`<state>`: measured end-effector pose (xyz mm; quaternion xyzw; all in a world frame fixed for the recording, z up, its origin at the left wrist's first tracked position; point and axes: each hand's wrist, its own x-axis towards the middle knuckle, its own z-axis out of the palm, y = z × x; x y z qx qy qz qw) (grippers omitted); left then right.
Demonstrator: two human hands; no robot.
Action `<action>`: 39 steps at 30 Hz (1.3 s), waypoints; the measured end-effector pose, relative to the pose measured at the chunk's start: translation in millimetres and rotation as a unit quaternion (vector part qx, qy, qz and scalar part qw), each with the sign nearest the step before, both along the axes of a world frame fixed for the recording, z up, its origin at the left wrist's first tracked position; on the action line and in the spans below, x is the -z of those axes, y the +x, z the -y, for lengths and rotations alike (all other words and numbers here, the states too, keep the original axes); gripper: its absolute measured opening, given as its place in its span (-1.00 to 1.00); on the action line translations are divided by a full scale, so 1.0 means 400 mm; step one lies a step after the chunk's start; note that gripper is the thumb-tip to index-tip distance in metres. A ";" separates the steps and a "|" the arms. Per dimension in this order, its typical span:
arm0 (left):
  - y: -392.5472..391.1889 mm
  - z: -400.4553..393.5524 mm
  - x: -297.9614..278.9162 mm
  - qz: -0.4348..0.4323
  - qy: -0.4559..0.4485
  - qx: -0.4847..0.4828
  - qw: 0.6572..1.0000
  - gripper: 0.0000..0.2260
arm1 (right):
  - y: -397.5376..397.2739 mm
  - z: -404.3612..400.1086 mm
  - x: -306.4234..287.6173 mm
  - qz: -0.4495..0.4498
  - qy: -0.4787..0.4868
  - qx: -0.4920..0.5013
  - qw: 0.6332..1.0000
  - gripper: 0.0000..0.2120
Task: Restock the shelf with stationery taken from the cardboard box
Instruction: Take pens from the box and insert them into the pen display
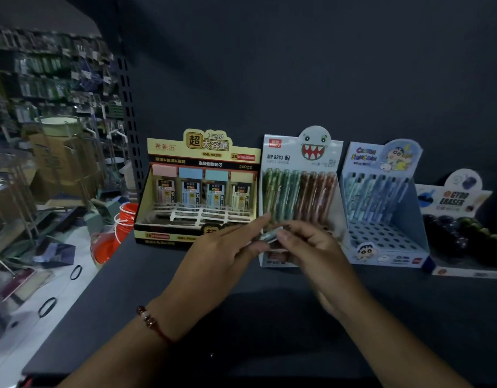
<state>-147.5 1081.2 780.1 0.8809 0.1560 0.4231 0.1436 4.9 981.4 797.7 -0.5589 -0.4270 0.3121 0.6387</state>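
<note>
An orange container (121, 231) and black hair ties (75, 272) lie beside hanging racks (54, 79)

head view, close, facing down at shelf (185, 289)

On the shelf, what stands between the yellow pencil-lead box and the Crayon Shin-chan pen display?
In the head view, the monster-face pen display stands between the yellow lead box and the Shin-chan display, partly behind both hands.
</note>
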 end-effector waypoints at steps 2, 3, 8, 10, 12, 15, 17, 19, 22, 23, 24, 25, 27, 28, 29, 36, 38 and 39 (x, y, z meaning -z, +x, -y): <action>-0.001 -0.001 0.002 0.005 -0.006 -0.025 1.000 -0.56 | 0.018 0.003 0.007 -0.096 0.022 0.009 0.995 -0.75; -0.002 -0.003 0.002 0.011 -0.017 -0.035 0.999 -0.58 | 0.028 0.003 0.008 -0.147 0.037 0.019 0.988 -0.77; -0.005 -0.004 -0.001 0.012 -0.035 -0.039 0.999 -0.59 | 0.063 -0.006 0.003 -0.309 0.046 0.065 0.948 -0.89; -0.005 -0.004 0.002 -0.016 -0.035 -0.034 0.999 -0.59 | 0.067 -0.008 0.007 -0.319 0.048 0.069 0.944 -0.88; -0.009 -0.003 0.005 -0.035 -0.049 -0.021 0.998 -0.54 | 0.067 -0.005 0.008 -0.317 0.056 0.065 0.944 -0.86; -0.008 -0.006 0.010 -0.059 -0.072 -0.015 0.996 -0.50 | 0.069 0.003 0.011 -0.322 0.074 0.062 0.942 -0.91; -0.004 -0.001 0.009 -0.096 -0.082 -0.011 0.992 -0.47 | 0.076 0.009 0.010 -0.321 0.084 0.069 0.941 -0.93; 0.000 0.014 0.003 -0.106 -0.092 0.013 0.990 -0.49 | 0.092 0.022 0.010 -0.318 0.099 0.082 0.939 -0.94; 0.012 0.044 -0.013 -0.103 -0.118 0.032 0.987 -0.65 | 0.130 0.066 0.006 -0.297 0.112 0.111 0.942 -0.94; 0.018 0.056 -0.015 -0.111 -0.109 0.031 0.987 -0.71 | 0.149 0.085 0.001 -0.284 0.114 0.123 0.944 -0.92; 0.026 0.068 -0.019 -0.120 -0.082 0.028 0.989 -0.74 | 0.168 0.103 -0.007 -0.270 0.117 0.133 0.946 -0.91; 0.036 0.080 -0.028 -0.122 -0.036 0.025 0.992 -0.76 | 0.191 0.119 -0.017 -0.257 0.121 0.140 0.948 -0.91; 0.061 0.093 -0.044 -0.124 0.052 0.024 0.991 -0.74 | 0.237 0.143 -0.045 -0.237 0.133 0.147 0.951 -0.93; 0.077 0.099 -0.051 -0.124 0.075 0.027 0.989 -0.70 | 0.262 0.150 -0.060 -0.230 0.140 0.150 0.951 -0.93; 0.095 0.105 -0.061 -0.124 0.086 0.034 0.988 -0.66 | 0.288 0.154 -0.075 -0.220 0.149 0.152 0.952 -0.92; 0.285 0.115 -0.080 -0.134 0.108 0.043 0.984 -0.62 | 0.431 0.097 -0.138 0.026 0.127 0.239 0.962 -0.90; 0.306 0.100 -0.052 -0.162 0.112 0.050 0.979 -0.63 | 0.459 0.062 -0.125 0.046 0.119 0.250 0.960 -0.88; 0.301 0.097 -0.040 -0.177 0.117 0.049 0.976 -0.63 | 0.469 0.045 -0.114 0.051 0.114 0.253 0.959 -0.86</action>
